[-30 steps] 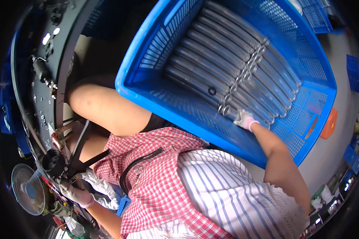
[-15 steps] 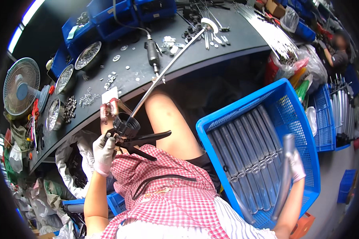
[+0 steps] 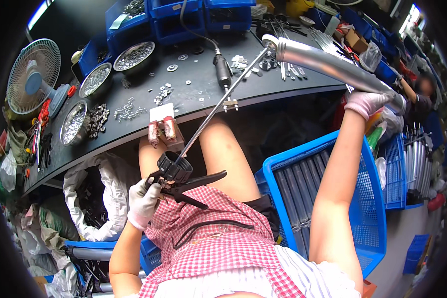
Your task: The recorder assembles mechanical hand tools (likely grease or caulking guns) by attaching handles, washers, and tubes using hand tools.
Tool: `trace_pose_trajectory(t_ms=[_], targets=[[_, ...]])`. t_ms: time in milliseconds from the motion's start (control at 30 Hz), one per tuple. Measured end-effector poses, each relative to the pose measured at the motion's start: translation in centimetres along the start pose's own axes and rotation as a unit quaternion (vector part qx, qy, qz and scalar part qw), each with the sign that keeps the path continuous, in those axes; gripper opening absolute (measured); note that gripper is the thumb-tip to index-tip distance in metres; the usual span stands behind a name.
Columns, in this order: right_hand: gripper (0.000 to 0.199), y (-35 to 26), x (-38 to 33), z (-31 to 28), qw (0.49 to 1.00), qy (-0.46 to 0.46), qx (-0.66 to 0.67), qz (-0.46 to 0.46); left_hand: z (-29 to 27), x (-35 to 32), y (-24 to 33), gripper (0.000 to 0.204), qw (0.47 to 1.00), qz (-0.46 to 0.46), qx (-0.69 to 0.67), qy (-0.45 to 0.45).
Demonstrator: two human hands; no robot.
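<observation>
My left hand (image 3: pixel 144 203), in a white glove, grips the black handle part of a caulking gun (image 3: pixel 176 169) above my lap. From its ribbed round collar a long thin metal rod (image 3: pixel 218 105) slants up and right over the bench edge. A pale disc (image 3: pixel 269 41) sits at the rod's far end. My right hand (image 3: pixel 367 103), gloved too, is wrapped round the lower end of a silver tube (image 3: pixel 328 65), held up at the right. The tube's far mouth meets the disc; whether the disc is inside it, I cannot tell.
A blue crate (image 3: pixel 377 198) of silver tubes stands at my right. On the dark bench (image 3: pixel 184 99) are metal bowls (image 3: pixel 134 55) of small parts, a power screwdriver (image 3: pixel 222 69) and loose washers. A fan (image 3: pixel 33 79) is at left. Another person (image 3: pixel 422 94) works at far right.
My right hand has lifted the silver tube out of the blue crate, up and forward to the rod's far end. My left hand keeps its grip on the caulking gun. The view has shifted.
</observation>
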State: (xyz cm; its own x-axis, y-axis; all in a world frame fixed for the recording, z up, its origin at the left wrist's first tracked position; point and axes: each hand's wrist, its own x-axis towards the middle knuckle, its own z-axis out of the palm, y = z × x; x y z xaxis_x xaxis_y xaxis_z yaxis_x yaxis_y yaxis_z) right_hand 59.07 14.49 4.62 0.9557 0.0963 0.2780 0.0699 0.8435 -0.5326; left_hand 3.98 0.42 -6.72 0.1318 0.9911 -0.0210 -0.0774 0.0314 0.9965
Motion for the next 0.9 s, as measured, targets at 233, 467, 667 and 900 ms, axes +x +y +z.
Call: trace_pose_trajectory(t_ms=[233,467,667,900], targets=[[0.068,3.0,6.0,1.6,0.968,-0.145,0.096,0.180,-3.0,-1.4,2.9,0.017,0.968,0.082,0.235,-0.016],[0.049,-2.6,-14.0,6.5,0.869,-0.360,0.113,0.321,0.0,2.5,7.0,0.016,0.905,0.231,0.350,-0.077],[0.073,-5.6,-28.2,2.3,0.779,-0.474,0.139,0.386,2.0,7.3,9.3,0.019,0.975,0.001,0.130,-0.182],[0.083,-3.8,-28.2,2.6,0.642,-0.615,0.290,0.355,2.5,6.6,7.5,0.023,0.967,-0.073,0.103,-0.221]])
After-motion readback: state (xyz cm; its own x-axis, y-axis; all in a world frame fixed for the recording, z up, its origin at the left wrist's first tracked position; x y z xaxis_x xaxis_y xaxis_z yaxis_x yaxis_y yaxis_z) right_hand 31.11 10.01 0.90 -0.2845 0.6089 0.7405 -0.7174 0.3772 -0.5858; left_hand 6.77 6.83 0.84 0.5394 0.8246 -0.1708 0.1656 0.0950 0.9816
